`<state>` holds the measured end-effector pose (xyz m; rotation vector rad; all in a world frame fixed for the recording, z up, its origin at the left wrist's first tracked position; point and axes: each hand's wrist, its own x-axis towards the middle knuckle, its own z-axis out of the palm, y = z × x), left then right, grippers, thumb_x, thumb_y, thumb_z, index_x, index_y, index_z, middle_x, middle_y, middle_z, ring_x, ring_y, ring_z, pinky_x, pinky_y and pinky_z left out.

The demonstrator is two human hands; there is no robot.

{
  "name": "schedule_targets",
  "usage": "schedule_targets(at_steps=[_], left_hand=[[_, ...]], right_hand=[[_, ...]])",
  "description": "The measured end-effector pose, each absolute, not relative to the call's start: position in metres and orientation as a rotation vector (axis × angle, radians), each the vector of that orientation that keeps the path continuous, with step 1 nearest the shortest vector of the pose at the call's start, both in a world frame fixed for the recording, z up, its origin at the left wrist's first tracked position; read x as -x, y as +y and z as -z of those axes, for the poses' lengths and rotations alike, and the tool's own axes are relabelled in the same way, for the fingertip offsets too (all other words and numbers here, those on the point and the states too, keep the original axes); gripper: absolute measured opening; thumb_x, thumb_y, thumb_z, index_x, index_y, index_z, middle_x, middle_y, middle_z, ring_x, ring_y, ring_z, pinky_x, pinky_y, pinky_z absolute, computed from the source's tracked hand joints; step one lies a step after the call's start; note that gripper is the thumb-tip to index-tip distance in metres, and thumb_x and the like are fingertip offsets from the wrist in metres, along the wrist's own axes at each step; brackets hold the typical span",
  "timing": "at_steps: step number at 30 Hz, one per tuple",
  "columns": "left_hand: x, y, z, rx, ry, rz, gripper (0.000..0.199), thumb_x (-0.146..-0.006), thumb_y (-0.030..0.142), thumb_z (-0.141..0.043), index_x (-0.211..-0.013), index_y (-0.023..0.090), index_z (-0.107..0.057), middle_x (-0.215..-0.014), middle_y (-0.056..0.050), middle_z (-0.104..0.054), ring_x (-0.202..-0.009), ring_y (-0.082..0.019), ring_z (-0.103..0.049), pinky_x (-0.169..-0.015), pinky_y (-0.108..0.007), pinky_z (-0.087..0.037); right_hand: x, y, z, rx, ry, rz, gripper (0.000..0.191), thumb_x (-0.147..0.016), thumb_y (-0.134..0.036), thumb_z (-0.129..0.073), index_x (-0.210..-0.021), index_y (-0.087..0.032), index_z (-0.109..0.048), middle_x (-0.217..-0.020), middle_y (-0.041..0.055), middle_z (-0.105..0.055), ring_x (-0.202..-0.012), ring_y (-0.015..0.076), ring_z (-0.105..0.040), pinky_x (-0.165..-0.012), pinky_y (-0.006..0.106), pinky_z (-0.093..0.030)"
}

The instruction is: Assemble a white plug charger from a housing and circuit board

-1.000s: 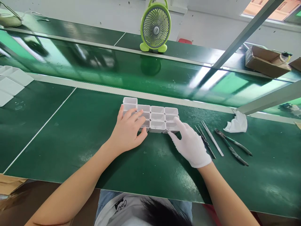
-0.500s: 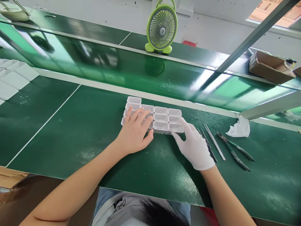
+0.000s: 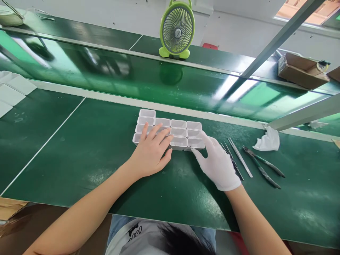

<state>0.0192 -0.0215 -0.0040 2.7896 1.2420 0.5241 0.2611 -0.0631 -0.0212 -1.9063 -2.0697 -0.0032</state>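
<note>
Small clear plastic boxes (image 3: 178,124) stand in a tight block of rows on the green table, with an extra box (image 3: 147,113) at the back of the left column. Over the left part of the block, my bare left hand (image 3: 151,152) lies with fingers spread, touching the rims and hiding some boxes. My right hand (image 3: 216,163), in a white glove, is at the block's right end. Its thumb is against the front of the corner box (image 3: 196,143) and its fingers are along the right side, so that box sits between them.
Tweezers (image 3: 240,157), a second thin dark tool (image 3: 233,163) and green-handled pliers (image 3: 264,166) lie to the right. Behind them is a crumpled white cloth or tissue (image 3: 268,139). White bins (image 3: 12,88) stand far left. A green fan (image 3: 177,32) and a cardboard box (image 3: 301,71) sit on the shelf.
The camera view has shifted slightly, so most things appear a little further left. Both hands keep nearly the same place on the boxes, and the block keeps its layout.
</note>
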Motion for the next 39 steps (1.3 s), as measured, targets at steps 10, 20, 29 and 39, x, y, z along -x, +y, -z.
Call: schedule_targets(at_steps=[10, 20, 29, 39], left_hand=[[-0.019, -0.021, 0.007, -2.734, 1.304, -0.606, 0.044, -0.100, 0.027, -0.039, -0.141, 0.013, -0.050, -0.149, -0.014, -0.053, -0.144, -0.034, -0.040, -0.123, -0.063, -0.016], [-0.010, -0.012, 0.000, -2.424, 1.774, -0.861, 0.037, -0.096, 0.018, -0.037, -0.127, 0.016, -0.057, -0.114, -0.011, -0.071, -0.117, -0.030, -0.061, -0.120, -0.059, -0.027], [-0.007, -0.009, -0.002, -2.366, 1.783, -0.853, 0.041, -0.092, 0.010, -0.037, -0.128, 0.018, -0.056, -0.116, -0.009, -0.070, -0.117, -0.028, -0.060, -0.121, -0.060, -0.024], [-0.008, -0.008, 0.003, -2.500, 1.690, -0.697, 0.042, -0.094, 0.012, -0.037, -0.132, 0.015, -0.055, -0.114, -0.010, -0.073, -0.132, -0.033, -0.051, -0.121, -0.066, -0.016]], right_hand=[[-0.263, -0.064, 0.022, 1.891, -2.072, 0.029, 0.058, -0.097, -0.036, -0.058, -0.151, -0.029, -0.036, -0.135, 0.0072, -0.061, -0.110, 0.0282, -0.068, -0.067, 0.037, -0.060], [-0.261, -0.063, 0.020, 1.890, -2.076, 0.004, 0.056, -0.098, -0.036, -0.056, -0.150, -0.027, -0.038, -0.133, 0.0085, -0.063, -0.107, 0.0284, -0.068, -0.068, 0.037, -0.059], [-0.261, -0.064, 0.019, 1.893, -2.088, -0.014, 0.057, -0.098, -0.036, -0.057, -0.150, -0.029, -0.037, -0.133, 0.0067, -0.063, -0.108, 0.0280, -0.068, -0.067, 0.038, -0.059], [-0.261, -0.064, 0.021, 1.864, -2.099, -0.008, 0.060, -0.099, -0.036, -0.055, -0.154, -0.029, -0.032, -0.132, 0.0081, -0.063, -0.106, 0.0281, -0.068, -0.068, 0.038, -0.060]])
